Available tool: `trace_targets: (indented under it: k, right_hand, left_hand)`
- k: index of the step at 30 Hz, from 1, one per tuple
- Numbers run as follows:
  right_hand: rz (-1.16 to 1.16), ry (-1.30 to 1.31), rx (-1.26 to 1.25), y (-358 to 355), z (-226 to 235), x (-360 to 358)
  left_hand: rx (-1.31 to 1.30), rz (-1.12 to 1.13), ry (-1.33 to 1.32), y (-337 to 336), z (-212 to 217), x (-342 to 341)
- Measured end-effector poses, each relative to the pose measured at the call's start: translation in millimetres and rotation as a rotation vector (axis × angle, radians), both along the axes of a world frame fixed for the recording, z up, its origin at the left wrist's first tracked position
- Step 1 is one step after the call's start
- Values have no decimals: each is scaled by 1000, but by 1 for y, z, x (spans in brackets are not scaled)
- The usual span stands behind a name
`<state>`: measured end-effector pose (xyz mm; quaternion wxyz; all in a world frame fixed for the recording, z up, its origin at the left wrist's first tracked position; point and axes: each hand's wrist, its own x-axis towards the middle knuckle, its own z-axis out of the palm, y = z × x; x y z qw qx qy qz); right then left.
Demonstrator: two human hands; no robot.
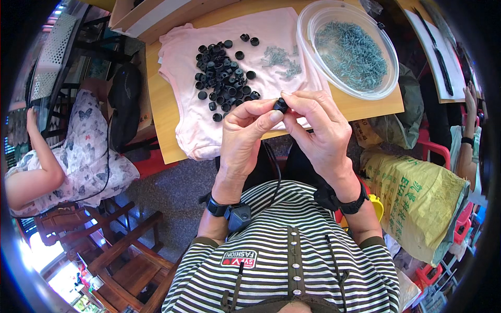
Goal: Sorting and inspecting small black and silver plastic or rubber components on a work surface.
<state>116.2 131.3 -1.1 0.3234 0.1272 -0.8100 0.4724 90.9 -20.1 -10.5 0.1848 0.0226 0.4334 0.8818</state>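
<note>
Between both hands, just past the table's near edge, is a small black plastic cap [281, 105]. My left hand [245, 130] pinches it from the left with thumb and forefinger. From the other side my right hand [319, 121] closes its fingertips on the same piece; whether a screw is also between them I cannot make out. Ahead of my left hand a pile of similar black caps [222, 78] lies on a pink cloth [180, 94]. A small heap of silvery screws [282, 60] rests on the cloth beyond the hands.
A round clear plastic tub [392, 68] full of screws stands at the right of the wooden table [162, 138]. A cardboard box [141, 21] is at the back left. A yellow woven sack [412, 193] lies on the right. Another person in a patterned garment [83, 151] sits at left.
</note>
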Motion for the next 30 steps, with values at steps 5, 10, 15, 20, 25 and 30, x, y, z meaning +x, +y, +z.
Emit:
trace_targets:
  k: [5,10,15,20,25,30]
  right_hand:
    - [-31,33,88,1,-3,-3]
    - [-30,38,111,5,-3,-6]
    - [3,-53,26,5,6,-10]
    - [-3,-20,145,5,14,-15]
    - [-43,-27,169,3,14,-8]
    - [-34,-9,221,8,14,-8]
  left_hand:
    - [17,37,-65,2,-10,1]
    - [69,21,-64,8,-6,1]
    - [84,44,-63,10,-6,-2]
    - [29,154,119,11,0,-6]
    - [-33,185,173,14,-1,-3]
    - [-70,181,181,13,-1,-1]
